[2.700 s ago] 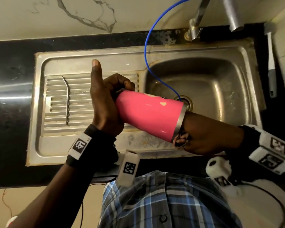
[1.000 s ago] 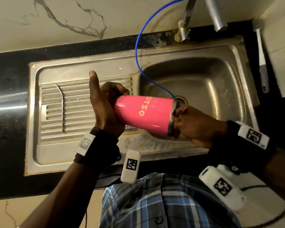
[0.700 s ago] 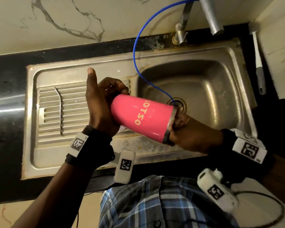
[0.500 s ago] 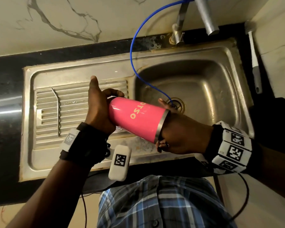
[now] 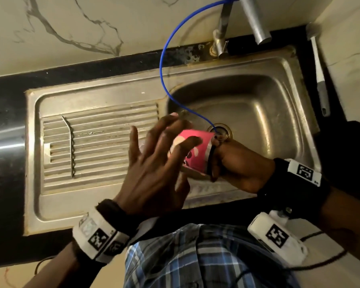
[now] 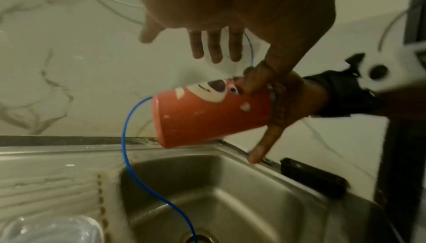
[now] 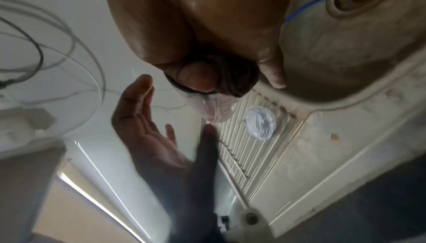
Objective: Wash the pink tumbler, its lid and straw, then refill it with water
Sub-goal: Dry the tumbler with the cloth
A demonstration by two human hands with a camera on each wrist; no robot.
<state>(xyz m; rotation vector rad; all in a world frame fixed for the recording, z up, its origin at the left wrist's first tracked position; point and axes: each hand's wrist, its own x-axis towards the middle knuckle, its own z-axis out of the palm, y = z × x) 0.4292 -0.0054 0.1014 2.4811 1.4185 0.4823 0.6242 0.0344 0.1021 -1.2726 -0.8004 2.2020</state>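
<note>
The pink tumbler [image 5: 195,151] lies on its side in the air over the seam between drainboard and basin, its bear-face print turned up [image 6: 207,115]. My right hand [image 5: 233,163] grips its steel rim, fingers pushed inside the mouth, the thumb outside. My left hand [image 5: 164,154] hovers open just above the tumbler's base end with fingers spread and holds nothing; its palm [image 7: 143,128] faces the tumbler. The metal straw [image 5: 70,146] lies on the ribbed drainboard at the left. The clear lid [image 7: 260,125] rests on the drainboard too, hidden under my left hand in the head view.
A steel sink [image 5: 279,113] with a drain [image 5: 220,130] sits on a black counter. A thin blue hose [image 5: 164,65] runs from the wall into the drain. The tap spout [image 5: 256,23] hangs at the back. A brush [image 5: 318,69] and a black object [image 6: 313,177] lie at the right.
My left hand has let go of the tumbler's base and opened above it. The tumbler has turned in my right hand, so the bear face now shows instead of the lettering.
</note>
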